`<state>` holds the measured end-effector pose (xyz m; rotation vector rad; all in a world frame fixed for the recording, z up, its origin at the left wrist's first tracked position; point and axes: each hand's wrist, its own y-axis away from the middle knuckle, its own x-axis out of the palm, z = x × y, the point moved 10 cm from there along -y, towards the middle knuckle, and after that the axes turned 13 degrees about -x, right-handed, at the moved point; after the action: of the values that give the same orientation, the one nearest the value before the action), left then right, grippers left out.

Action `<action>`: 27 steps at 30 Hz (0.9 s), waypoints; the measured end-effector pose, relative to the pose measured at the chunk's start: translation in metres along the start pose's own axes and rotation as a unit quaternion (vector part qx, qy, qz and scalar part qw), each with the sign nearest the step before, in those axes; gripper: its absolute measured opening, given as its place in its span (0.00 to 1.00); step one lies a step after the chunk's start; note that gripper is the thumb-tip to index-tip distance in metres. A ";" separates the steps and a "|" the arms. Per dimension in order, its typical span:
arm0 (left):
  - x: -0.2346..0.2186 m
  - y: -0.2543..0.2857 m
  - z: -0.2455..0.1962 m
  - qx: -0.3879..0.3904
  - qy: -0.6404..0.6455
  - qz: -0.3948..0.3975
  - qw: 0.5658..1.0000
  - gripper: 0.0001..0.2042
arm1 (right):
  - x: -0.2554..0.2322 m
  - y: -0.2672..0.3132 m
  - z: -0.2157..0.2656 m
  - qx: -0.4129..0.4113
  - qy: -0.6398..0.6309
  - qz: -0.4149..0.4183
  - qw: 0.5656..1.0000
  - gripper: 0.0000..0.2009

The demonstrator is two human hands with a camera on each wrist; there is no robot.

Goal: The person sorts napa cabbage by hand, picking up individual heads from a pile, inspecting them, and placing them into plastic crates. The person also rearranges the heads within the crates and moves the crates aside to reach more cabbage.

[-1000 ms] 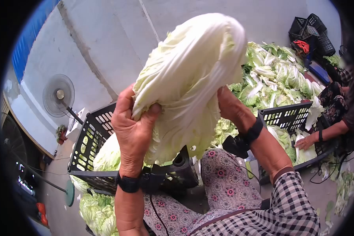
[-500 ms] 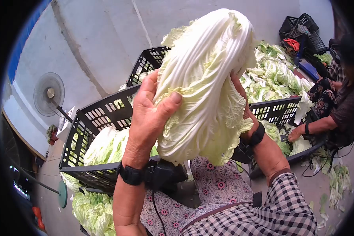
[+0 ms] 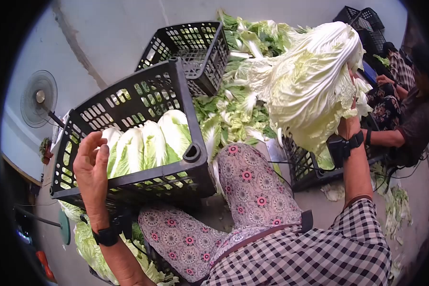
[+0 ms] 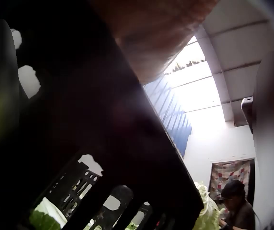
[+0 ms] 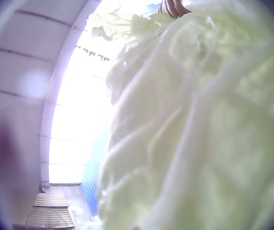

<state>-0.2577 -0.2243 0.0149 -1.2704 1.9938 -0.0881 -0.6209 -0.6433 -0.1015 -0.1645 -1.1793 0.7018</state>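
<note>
A large napa cabbage [image 3: 314, 90] with pale, ruffled outer leaves is up at the right in the head view. My right hand [image 3: 350, 123] holds it from its right side, with most of the fingers hidden behind the leaves. In the right wrist view the cabbage [image 5: 189, 129] covers much of the picture, and fingertips [image 5: 173, 8] show at its top. My left hand [image 3: 91, 169] is at the near left rim of a black plastic crate [image 3: 143, 178], holding nothing, with its fingers loosely bent. Inside that crate several trimmed cabbages [image 3: 152, 143] lie side by side.
Behind stands another black crate [image 3: 190, 62] beside a heap of loose leaves [image 3: 229, 117]. At the right a person [image 3: 400, 133] sits by a further crate [image 3: 305, 171]. More leafy cabbage [image 3: 93, 248] lies at lower left, near a standing fan [image 3: 39, 97].
Both hands were on the cabbage before. My left hand has let go and moved left to the crate, while my right hand has carried the cabbage to the right. The view has shifted.
</note>
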 end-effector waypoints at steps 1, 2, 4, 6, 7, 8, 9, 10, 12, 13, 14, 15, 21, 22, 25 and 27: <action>0.006 0.002 0.008 -0.039 -0.007 0.026 0.999 0.14 | -0.020 0.001 0.011 -0.010 0.037 -0.025 0.999 0.23; 0.011 0.005 0.003 -0.045 -0.012 0.052 0.998 0.14 | -0.039 0.004 0.022 -0.019 0.072 -0.049 0.996 0.23; 0.017 0.010 -0.007 -0.029 -0.067 0.037 0.997 0.14 | -0.075 0.012 0.041 -0.031 0.133 -0.093 0.986 0.23; 0.016 0.010 -0.003 -0.012 -0.065 0.022 0.998 0.13 | -0.106 0.018 0.059 -0.041 0.180 -0.127 0.974 0.22; 0.016 0.010 -0.004 -0.001 -0.060 0.021 0.998 0.13 | -0.120 0.024 0.067 -0.044 0.204 -0.142 0.968 0.22; 0.015 0.011 -0.005 0.009 -0.057 0.020 0.998 0.13 | -0.132 0.028 0.076 -0.049 0.225 -0.155 0.961 0.22; 0.015 0.011 -0.009 0.019 -0.053 0.019 0.998 0.13 | -0.144 0.031 0.084 -0.053 0.242 -0.167 0.954 0.22; 0.015 0.013 -0.008 0.012 -0.053 0.020 0.998 0.13 | -0.154 0.033 0.091 -0.057 0.261 -0.176 0.948 0.22; 0.016 0.016 -0.007 0.015 -0.057 0.014 0.998 0.13 | -0.172 0.036 0.103 -0.061 0.287 -0.191 0.937 0.22; 0.015 0.016 -0.006 0.016 -0.059 0.008 0.998 0.13 | -0.179 0.037 0.108 -0.062 0.300 -0.195 0.932 0.22; 0.015 0.016 -0.006 0.000 -0.065 0.012 0.998 0.13 | -0.186 0.039 0.112 -0.061 0.310 -0.200 0.927 0.22; 0.015 0.017 -0.007 -0.016 -0.071 0.016 0.997 0.13 | -0.194 0.040 0.114 -0.060 0.321 -0.203 0.923 0.21; 0.014 0.019 -0.005 -0.029 -0.063 0.007 0.998 0.12 | -0.243 0.059 0.116 -0.048 0.382 -0.182 0.905 0.21; 0.014 0.021 -0.010 -0.023 -0.078 -0.008 0.997 0.12 | -0.254 0.062 0.118 -0.046 0.397 -0.160 0.903 0.21; 0.013 0.023 -0.017 -0.011 -0.096 -0.008 0.995 0.12 | -0.312 0.065 0.125 0.071 0.369 -0.214 0.902 0.21; 0.014 0.022 -0.014 -0.032 -0.097 0.004 0.995 0.12 | -0.325 0.085 0.132 0.081 0.408 -0.353 0.838 0.24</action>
<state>-0.2861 -0.2287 0.0080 -1.2600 1.8486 0.0998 -0.8377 -0.7971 -0.3457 0.1182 -0.2847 0.0236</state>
